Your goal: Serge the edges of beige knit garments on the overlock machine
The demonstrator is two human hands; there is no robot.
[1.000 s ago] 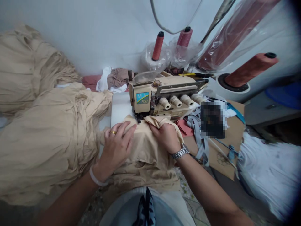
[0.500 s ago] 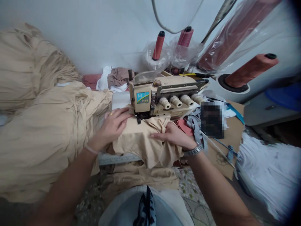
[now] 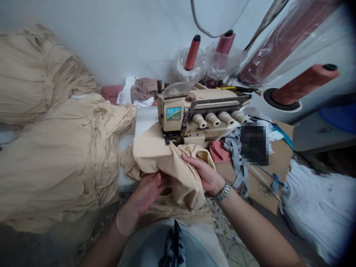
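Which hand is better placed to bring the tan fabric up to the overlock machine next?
Probably the right hand: it lies flat on top of the tan fabric, nearer the overlock machine. The left hand sits lower, partly under the folds and farther from the machine.

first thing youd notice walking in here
A cream-coloured overlock sewing machine stands at the centre, with a piece of beige cloth bunched between the left hand and right hand just in front of it. A large heap of gathered beige fabric fills the left side, while a tall rust-red thread cone stands out at the right.
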